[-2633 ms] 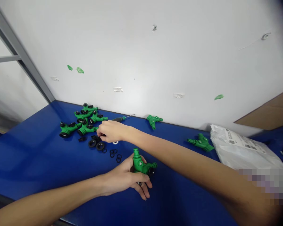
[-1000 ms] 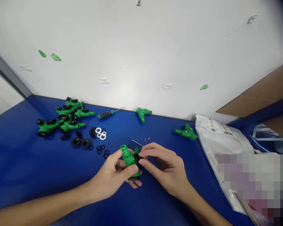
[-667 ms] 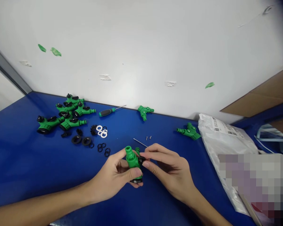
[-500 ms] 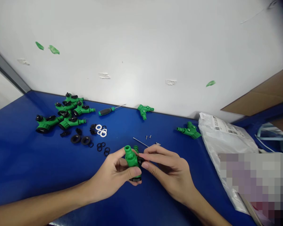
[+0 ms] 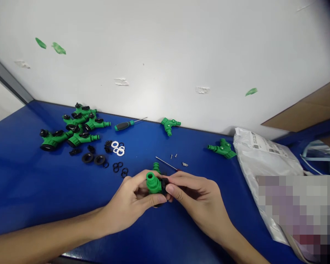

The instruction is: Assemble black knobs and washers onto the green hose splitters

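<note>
A green Y-shaped hose connector [image 5: 154,185] is gripped in my left hand [image 5: 136,198], one outlet facing up toward me. On its right side sits a black valve knob [image 5: 164,185], pinched between the thumb and fingers of my right hand [image 5: 196,194]. The connector's lower end is mostly covered by my fingers. Just beyond my right hand lies a thin screwdriver [image 5: 166,163], its handle largely hidden. Several small screws [image 5: 184,164] rest near it. Black O-rings [image 5: 117,167] lie left of the connector.
Several green connectors with black knobs [image 5: 79,137] cluster at the left. White washers [image 5: 120,150], black ring caps [image 5: 99,159] and a green-handled screwdriver [image 5: 124,125] lie nearby. Two bare connectors [image 5: 169,125] are toward the wall. A white plastic bag [image 5: 253,161] occupies the right.
The connector has turned in my hands, so its outlet points more toward me and the black end is mostly out of sight. The black knob now shows more clearly at its side.
</note>
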A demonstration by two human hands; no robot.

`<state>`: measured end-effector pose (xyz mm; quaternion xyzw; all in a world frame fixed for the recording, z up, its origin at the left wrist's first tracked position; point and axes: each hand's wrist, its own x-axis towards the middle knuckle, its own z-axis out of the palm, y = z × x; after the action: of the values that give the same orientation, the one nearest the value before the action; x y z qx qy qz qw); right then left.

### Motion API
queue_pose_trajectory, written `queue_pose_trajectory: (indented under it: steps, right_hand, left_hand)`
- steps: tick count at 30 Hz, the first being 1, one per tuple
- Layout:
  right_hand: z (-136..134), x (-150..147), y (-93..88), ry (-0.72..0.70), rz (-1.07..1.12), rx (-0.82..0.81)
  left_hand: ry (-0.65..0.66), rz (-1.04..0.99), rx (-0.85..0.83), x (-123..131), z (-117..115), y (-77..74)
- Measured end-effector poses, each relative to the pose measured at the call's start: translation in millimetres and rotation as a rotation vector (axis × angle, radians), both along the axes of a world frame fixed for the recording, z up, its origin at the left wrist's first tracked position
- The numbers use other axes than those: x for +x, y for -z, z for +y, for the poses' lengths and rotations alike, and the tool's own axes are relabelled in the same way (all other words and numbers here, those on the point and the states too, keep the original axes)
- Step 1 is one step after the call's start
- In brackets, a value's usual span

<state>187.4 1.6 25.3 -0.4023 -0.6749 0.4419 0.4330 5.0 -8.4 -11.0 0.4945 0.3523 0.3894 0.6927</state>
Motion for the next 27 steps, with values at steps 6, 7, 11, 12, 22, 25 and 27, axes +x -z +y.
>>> queue_pose_trajectory:
  steps: [6, 7, 11, 12, 22, 25, 27]
  right_hand:
    - [-0.3, 2.1, 7.1, 0.023, -0.049, 0.148]
    - [-0.4, 2.6, 8.3, 0.020, -0.058, 0.172]
    - [-1.5, 3.2, 8.0, 0.000, -0.080, 0.201]
    - [-1.7, 3.1, 6.6, 0.000, -0.081, 0.184]
    - [-4.1, -4.8, 3.9, 0.015, 0.068, -0.248]
    - [-6.8, -7.3, 4.4, 0.020, 0.077, -0.233]
    - [-7.6, -6.4, 1.1, -0.007, 0.023, -0.176]
  left_hand:
    - [0.020, 0.025, -0.025, -0.1, 1.4, -0.3]
    - [0.027, 0.013, -0.037, 0.1, 1.7, -0.7]
    - [0.032, 0.013, -0.054, 0.4, 1.7, -2.2]
    - [0.034, 0.025, -0.051, 0.3, 1.3, -2.4]
    - [0.013, -0.021, -0.031, 2.0, 0.0, -4.0]
    - [0.039, -0.088, -0.055, 2.5, 1.9, -5.6]
    - [0.062, -0.126, -0.097, 2.0, 3.3, -6.2]
